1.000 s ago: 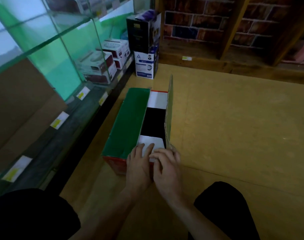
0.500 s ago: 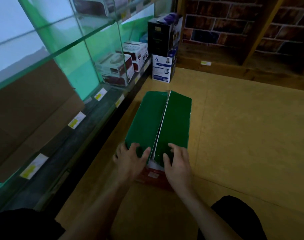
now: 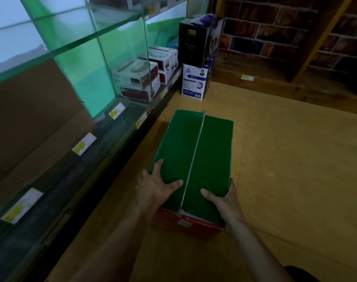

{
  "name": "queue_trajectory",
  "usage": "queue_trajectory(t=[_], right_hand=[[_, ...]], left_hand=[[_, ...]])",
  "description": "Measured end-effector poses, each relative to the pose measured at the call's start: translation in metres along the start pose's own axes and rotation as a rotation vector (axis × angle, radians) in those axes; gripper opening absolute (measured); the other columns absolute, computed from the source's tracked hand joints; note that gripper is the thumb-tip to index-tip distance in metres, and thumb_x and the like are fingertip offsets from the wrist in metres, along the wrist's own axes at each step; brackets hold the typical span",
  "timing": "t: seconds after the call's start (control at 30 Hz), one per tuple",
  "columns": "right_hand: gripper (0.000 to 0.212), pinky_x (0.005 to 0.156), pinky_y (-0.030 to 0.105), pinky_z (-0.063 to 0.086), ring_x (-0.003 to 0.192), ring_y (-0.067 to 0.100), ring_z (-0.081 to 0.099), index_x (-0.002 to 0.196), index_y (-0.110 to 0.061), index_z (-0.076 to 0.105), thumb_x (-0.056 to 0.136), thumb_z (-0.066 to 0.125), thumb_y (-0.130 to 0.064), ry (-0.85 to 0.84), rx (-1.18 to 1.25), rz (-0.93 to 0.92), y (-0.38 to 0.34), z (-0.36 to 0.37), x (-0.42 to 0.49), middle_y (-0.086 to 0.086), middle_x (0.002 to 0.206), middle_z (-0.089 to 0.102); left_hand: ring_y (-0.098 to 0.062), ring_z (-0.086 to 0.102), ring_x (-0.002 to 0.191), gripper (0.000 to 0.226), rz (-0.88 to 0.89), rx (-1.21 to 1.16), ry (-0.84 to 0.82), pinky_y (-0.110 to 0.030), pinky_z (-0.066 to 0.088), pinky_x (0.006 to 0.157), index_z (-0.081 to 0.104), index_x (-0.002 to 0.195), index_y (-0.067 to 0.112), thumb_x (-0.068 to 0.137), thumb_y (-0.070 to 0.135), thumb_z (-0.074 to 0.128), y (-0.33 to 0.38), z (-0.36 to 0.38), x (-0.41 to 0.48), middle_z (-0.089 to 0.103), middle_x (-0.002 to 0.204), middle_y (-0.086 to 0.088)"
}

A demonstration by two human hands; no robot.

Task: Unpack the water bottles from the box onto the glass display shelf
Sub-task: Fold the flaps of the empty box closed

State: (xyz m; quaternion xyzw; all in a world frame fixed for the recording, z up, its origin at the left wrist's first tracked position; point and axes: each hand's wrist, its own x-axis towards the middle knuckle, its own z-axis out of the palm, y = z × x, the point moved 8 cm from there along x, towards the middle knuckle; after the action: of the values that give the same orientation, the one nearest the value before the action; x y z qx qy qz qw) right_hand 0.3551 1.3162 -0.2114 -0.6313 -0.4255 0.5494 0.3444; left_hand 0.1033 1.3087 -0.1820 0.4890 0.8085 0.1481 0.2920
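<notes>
Flaps shut, green box (image 3: 196, 159) sits on floor (image 3: 291, 163). Left hand (image 3: 153, 186) and right hand (image 3: 224, 198) grip its near corners, thumbs on top.

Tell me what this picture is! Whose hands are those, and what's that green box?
There's no machine here, just a person. A camera worn on their head looks down, so you see what they see. The left hand and right hand grip the near end of a box, thumbs on its closed green flaps. Whether it rests on the tan floor, I can't tell. On the left, shelves hold more boxes. Farther back, a black box sits on a kettle box.
</notes>
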Motion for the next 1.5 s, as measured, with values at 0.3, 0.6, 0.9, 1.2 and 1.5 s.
queue_trajectory(t=[0.3, 0.6, 0.9, 1.2, 1.5], right_hand=[[0.108, 0.107, 0.055, 0.050, 0.128, 0.024, 0.057, 0.155, -0.040, 0.026, 0.071, 0.093, -0.032, 0.002, 0.054, -0.025, -0.003, 0.016, -0.002, -0.004, 0.143, 0.056], [0.109, 0.108, 0.055, 0.050, 0.130, 0.022, 0.056, 0.152, -0.044, 0.025, 0.067, 0.092, -0.037, -0.066, 0.041, -0.062, -0.024, 0.049, 0.003, -0.007, 0.143, 0.055], [0.134, 0.113, 0.053, 0.046, 0.140, 0.019, 0.047, 0.157, -0.045, 0.012, 0.049, 0.091, -0.054, -0.126, -0.004, -0.092, -0.038, 0.105, 0.010, -0.007, 0.153, 0.044], [0.130, 0.124, 0.051, 0.031, 0.150, 0.023, 0.029, 0.161, -0.030, 0.003, 0.068, 0.094, -0.034, -0.033, -0.085, -0.096, -0.034, 0.150, 0.026, 0.000, 0.163, 0.026], [0.132, 0.123, 0.051, 0.032, 0.151, 0.025, 0.030, 0.163, -0.029, -0.002, 0.071, 0.093, -0.023, 0.022, -0.077, -0.019, -0.034, 0.149, 0.035, 0.002, 0.164, 0.026]], left_hand=[[-0.038, 0.047, 0.131, 0.099, 0.002, -0.028, 0.003, -0.055, 0.043, 0.108, 0.020, 0.153, 0.049, 0.071, 0.082, 0.065, -0.007, -0.013, 0.001, 0.039, 0.145, -0.014], [-0.039, 0.046, 0.133, 0.097, -0.027, -0.024, 0.017, -0.055, 0.041, 0.110, 0.025, 0.153, 0.048, 0.072, 0.078, 0.068, -0.020, -0.040, 0.017, 0.037, 0.149, -0.015], [-0.045, 0.038, 0.139, 0.101, -0.059, -0.003, -0.074, -0.060, 0.037, 0.111, 0.021, 0.153, 0.053, 0.069, 0.079, 0.070, -0.050, -0.075, 0.059, 0.024, 0.158, -0.021], [-0.041, 0.008, 0.150, 0.094, -0.071, 0.148, 0.036, -0.060, 0.014, 0.118, 0.014, 0.157, 0.047, 0.081, 0.076, 0.061, -0.062, -0.086, 0.072, 0.007, 0.164, -0.020], [-0.035, -0.019, 0.154, 0.085, 0.024, 0.271, 0.002, -0.063, -0.002, 0.120, 0.003, 0.159, 0.047, 0.091, 0.074, 0.045, -0.059, -0.074, 0.076, -0.023, 0.166, -0.014]])
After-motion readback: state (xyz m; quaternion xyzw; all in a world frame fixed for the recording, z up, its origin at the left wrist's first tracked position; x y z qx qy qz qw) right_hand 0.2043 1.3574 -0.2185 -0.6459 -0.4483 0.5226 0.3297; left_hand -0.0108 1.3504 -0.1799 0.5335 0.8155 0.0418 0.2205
